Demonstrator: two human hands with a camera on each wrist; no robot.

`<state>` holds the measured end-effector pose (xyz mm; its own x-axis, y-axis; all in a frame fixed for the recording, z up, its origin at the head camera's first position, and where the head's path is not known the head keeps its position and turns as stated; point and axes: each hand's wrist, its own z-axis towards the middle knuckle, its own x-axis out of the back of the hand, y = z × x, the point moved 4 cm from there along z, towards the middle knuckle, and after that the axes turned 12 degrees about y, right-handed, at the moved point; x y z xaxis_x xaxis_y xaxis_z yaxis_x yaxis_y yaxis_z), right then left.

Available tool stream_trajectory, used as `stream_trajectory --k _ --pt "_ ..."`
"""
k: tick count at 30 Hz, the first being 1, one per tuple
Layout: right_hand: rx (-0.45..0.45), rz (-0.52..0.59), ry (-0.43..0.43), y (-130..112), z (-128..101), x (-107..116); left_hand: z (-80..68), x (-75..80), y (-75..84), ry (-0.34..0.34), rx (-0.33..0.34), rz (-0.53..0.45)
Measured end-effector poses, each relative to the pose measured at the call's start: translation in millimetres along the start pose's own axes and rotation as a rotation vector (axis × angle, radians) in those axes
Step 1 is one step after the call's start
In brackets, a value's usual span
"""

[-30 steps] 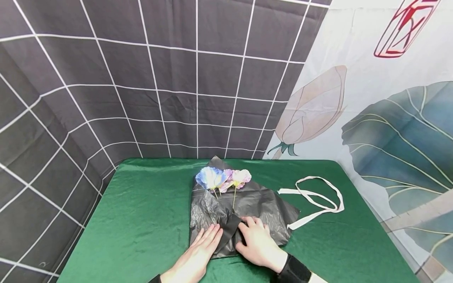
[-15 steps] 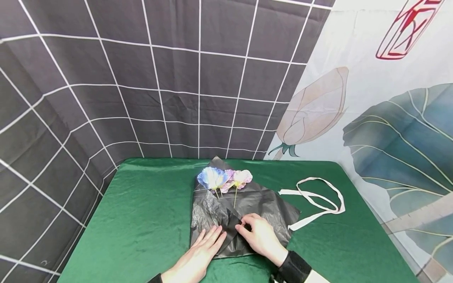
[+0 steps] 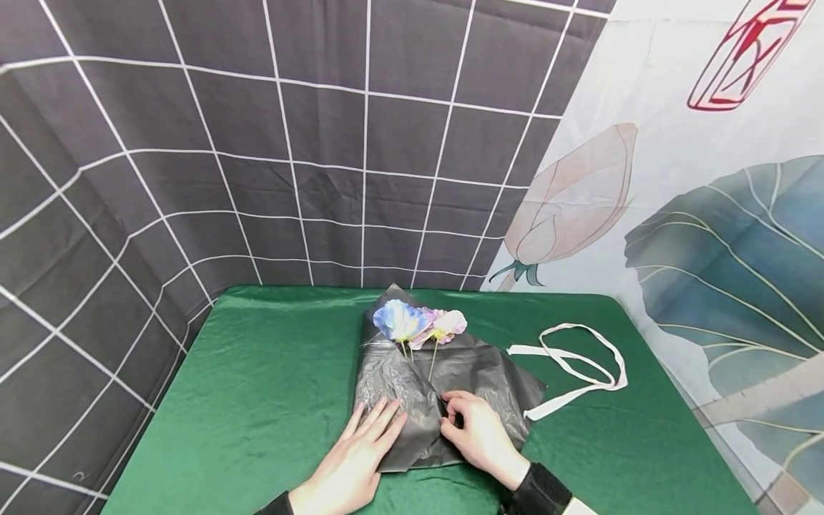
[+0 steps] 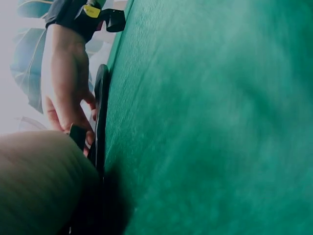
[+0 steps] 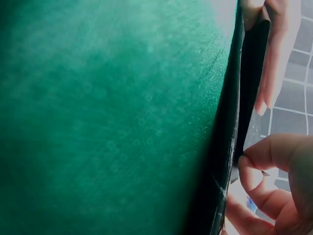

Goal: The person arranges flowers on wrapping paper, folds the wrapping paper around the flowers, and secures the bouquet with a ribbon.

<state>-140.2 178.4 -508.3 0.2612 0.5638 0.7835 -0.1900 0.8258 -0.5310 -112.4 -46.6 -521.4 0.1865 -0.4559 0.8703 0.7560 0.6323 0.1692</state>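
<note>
A sheet of black wrapping paper (image 3: 508, 379) lies on the table, its left side folded over toward the right. Blue (image 3: 399, 320) and pink-white (image 3: 450, 323) artificial flowers rest on it, their lower stems hidden under the fold. My left hand (image 3: 354, 458) presses the folded paper at its lower left with fingers straight and spread. At the fold's right edge, my right hand (image 3: 479, 433) pinches the paper between thumb and index finger. The right wrist view shows this pinch up close, the right fingers (image 5: 269, 147) gripping the dark edge.
A white ribbon (image 3: 552, 405) lies loosely looped to the right of the paper. Green cloth (image 3: 270, 386) covers the table. Behind stands a dark grid-patterned curtain (image 3: 322, 129), with a lotus-print cloth (image 3: 579, 200) on the right.
The right hand has gone from lying on the paper to pinching its folded edge and shifting slightly right. The fold now lies smoother, and the flowers have slid a little right. The left hand stays pressing.
</note>
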Motion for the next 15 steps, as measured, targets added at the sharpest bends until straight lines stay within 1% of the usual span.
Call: stream_trajectory --k 5,11,15 --pt "0.012 0.005 -0.01 2.2 -1.2 -0.1 -0.6 -1.5 1.3 -0.024 0.007 -0.034" --pt "0.014 0.002 -0.026 2.9 -0.9 -0.5 -2.1 -7.0 0.1 -0.068 0.041 -0.08" --pt "0.012 -0.01 -0.032 3.6 -0.7 -0.1 -3.0 -9.8 -1.7 -0.077 0.044 -0.101"
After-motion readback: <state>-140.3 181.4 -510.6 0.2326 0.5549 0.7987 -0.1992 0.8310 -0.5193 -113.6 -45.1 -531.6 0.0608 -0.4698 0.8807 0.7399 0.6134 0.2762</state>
